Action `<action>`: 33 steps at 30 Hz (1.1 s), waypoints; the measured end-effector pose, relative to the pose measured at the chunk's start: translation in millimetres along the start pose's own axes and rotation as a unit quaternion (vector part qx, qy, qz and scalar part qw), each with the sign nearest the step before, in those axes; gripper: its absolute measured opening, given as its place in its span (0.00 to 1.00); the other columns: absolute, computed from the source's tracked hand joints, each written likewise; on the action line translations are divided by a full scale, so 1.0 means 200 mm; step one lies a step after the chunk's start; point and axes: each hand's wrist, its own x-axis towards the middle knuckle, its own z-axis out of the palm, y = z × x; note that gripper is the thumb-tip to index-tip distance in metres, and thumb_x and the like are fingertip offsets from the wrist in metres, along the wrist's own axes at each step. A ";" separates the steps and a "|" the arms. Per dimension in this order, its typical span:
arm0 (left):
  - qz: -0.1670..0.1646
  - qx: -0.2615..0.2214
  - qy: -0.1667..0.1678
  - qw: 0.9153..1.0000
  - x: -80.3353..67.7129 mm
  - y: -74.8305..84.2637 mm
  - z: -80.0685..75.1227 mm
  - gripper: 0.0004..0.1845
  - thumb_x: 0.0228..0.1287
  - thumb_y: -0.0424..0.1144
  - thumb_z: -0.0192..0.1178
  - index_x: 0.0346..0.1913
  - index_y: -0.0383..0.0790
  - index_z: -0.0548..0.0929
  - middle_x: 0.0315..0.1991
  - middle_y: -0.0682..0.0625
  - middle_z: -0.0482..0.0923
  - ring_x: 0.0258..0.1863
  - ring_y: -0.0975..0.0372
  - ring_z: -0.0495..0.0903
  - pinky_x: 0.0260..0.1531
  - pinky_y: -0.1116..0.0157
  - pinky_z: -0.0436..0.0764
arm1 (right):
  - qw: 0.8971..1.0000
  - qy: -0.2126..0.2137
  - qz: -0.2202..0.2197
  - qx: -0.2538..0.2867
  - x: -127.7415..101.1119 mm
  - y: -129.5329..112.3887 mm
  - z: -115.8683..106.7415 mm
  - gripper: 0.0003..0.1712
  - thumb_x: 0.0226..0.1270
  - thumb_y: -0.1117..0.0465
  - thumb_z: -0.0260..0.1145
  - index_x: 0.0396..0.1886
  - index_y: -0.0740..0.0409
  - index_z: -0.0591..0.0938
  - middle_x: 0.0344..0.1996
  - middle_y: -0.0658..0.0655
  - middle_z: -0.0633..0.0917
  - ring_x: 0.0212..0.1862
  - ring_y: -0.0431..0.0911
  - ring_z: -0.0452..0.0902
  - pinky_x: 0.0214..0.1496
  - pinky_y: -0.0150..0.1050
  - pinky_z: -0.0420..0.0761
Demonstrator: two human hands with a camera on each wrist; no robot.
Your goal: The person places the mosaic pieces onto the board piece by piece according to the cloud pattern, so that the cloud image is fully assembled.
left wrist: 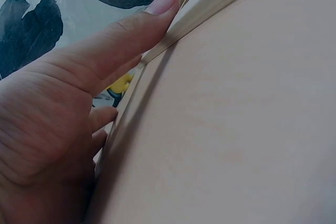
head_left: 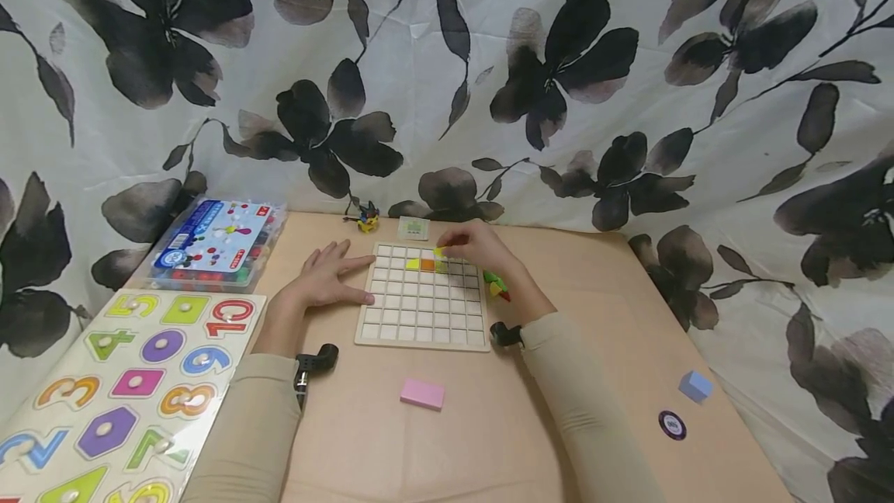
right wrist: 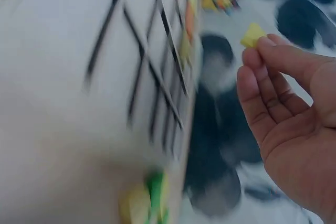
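Observation:
A white gridded board [head_left: 398, 315] with a pale wooden rim lies at the middle of the table. My left hand [head_left: 330, 279] rests at its left side, fingers spread, with the thumb and index finger at the rim. Over the board's far right part, my right hand [head_left: 480, 245] pinches a small yellow piece [right wrist: 253, 34] between thumb and fingertips, raised off the grid. In the upper rows sit a yellow square [head_left: 414, 263], an orange square [head_left: 427, 265] and a yellow-green one [head_left: 441, 267], side by side. Green, yellow and red pieces [head_left: 497, 286] lie beside the board, near my right wrist.
A small card [head_left: 413, 229] and a colourful toy figure [head_left: 366, 218] stand behind the board. To the left are a clear box of parts [head_left: 209, 243] and a number puzzle board [head_left: 105, 363]. A pink block [head_left: 422, 394], blue cube [head_left: 695, 386] and round chip [head_left: 672, 424] lie nearer.

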 end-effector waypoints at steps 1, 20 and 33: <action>0.000 0.000 0.000 1.000 0.00 0.00 0.00 0.50 0.54 0.68 0.72 0.78 0.54 0.69 0.84 0.30 0.42 0.83 0.34 0.37 0.80 0.36 0.32 | 1.000 -0.014 -0.007 0.003 0.04 -0.01 0.04 0.06 0.69 0.67 0.72 0.43 0.56 0.91 0.42 0.54 0.91 0.42 0.45 0.82 0.46 0.36 0.83; 0.005 -0.016 0.002 1.000 0.01 -0.02 0.01 0.52 0.51 0.72 0.71 0.78 0.56 0.71 0.84 0.30 0.42 0.83 0.34 0.37 0.79 0.35 0.32 | 0.987 -0.138 -0.021 -0.084 0.23 -0.18 0.34 0.05 0.69 0.68 0.72 0.41 0.59 0.92 0.39 0.54 0.90 0.38 0.40 0.79 0.42 0.30 0.80; -0.007 0.000 -0.003 1.000 0.00 0.00 0.00 0.50 0.54 0.68 0.72 0.79 0.54 0.69 0.84 0.30 0.42 0.83 0.34 0.37 0.80 0.36 0.32 | 0.996 -0.034 -0.042 -0.072 0.02 -0.13 0.09 0.20 0.72 0.62 0.71 0.62 0.56 0.85 0.57 0.59 0.84 0.54 0.53 0.79 0.51 0.43 0.83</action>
